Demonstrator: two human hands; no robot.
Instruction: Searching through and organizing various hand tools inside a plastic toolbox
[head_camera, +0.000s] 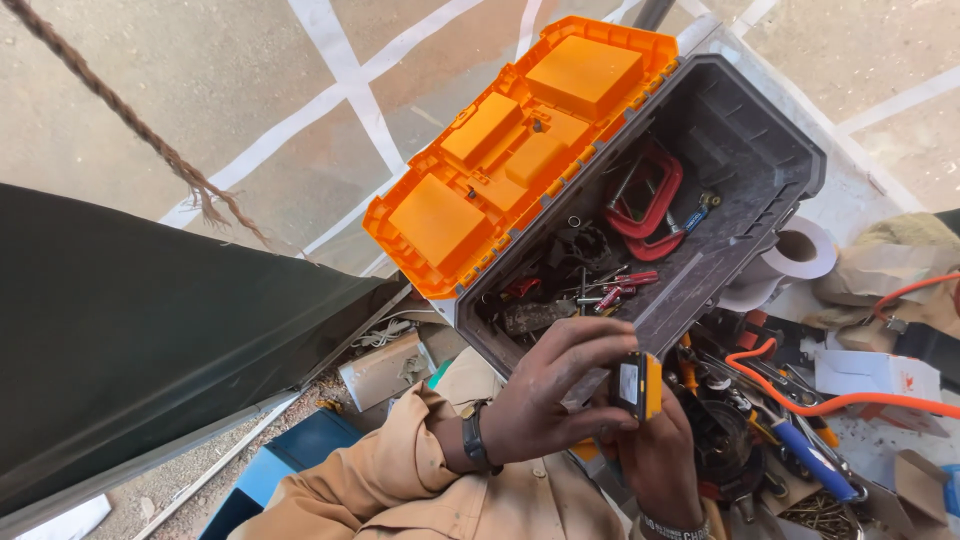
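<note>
Head view, looking down past both forearms. Left hand (555, 385), with a dark watch (473, 438) at the wrist, closes its fingers over the top of a small yellow-and-black device (638, 385); the thumb lies below it, so the grip is narrow and shut around the device. Right hand (655, 455), a beaded band at its wrist, comes up from beneath and supports the same device from the lower side, fingers curled against it; this two-handed hold keeps its pale face turned up toward the camera. The device sits just in front of the near wall of an open grey toolbox (760, 150), apart from the contents inside.

Orange lid (515, 150) of the toolbox is thrown fully back, its moulded compartments facing up, which leaves the interior exposed. Inside lie red C-clamps (650, 205) toward the far end and a tangle of small bits, screws and red-handled tools (600, 290) toward the near end.

Right of the toolbox, a roll of white tape (800, 250) rests against its side; below it an orange cable (830, 400) loops across a cluttered surface, and a blue-handled tool (810, 460) lies among loose hardware. A frayed rope (130, 120) hangs at upper left over dark sheeting (130, 330).
</note>
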